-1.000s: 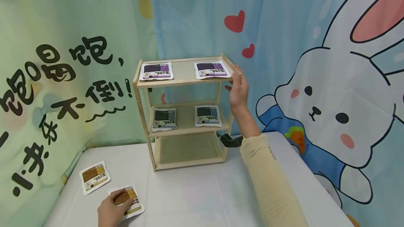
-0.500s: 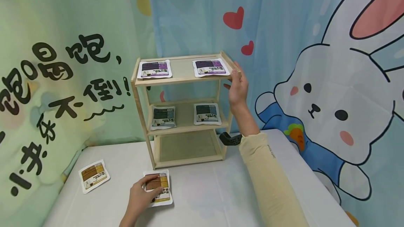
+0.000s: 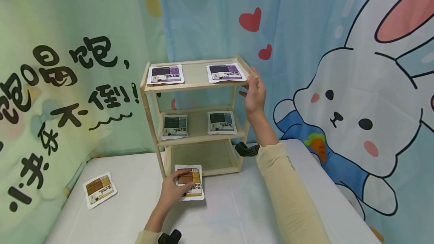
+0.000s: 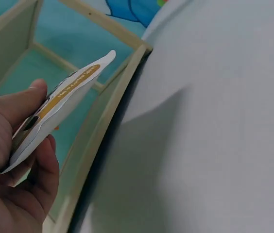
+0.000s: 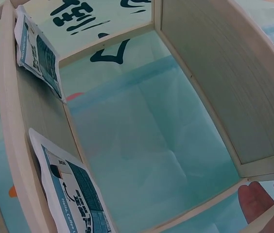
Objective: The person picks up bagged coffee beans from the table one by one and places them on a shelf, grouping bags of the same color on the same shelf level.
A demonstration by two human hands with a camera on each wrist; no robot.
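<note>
My left hand (image 3: pixel 171 191) pinches a white coffee packet (image 3: pixel 194 184) with a brown and yellow label. The packet is held off the table in front of the rack's bottom shelf (image 3: pixel 203 153). In the left wrist view, the thumb lies on the packet's printed face and curled fingers are beneath. My right hand (image 3: pixel 256 95) grips the top right side of the three-tier wooden rack (image 3: pixel 194 72); only some fingertips (image 5: pixel 256 201) show in the right wrist view. Another brown-labelled packet (image 3: pixel 100 190) lies on the table at the left.
Two purple-labelled packets, left (image 3: pixel 165 74) and right (image 3: pixel 226 72), lie on the top shelf. The middle shelf bears two teal-labelled ones, left (image 3: pixel 174 126) and right (image 3: pixel 222 122). A printed curtain (image 3: pixel 210 18) hangs behind the white-covered table (image 3: pixel 237 206).
My left hand has carried the brown-labelled packet from the front left of the table rightward and forward to the rack's bottom shelf. The right hand keeps its grip on the rack.
</note>
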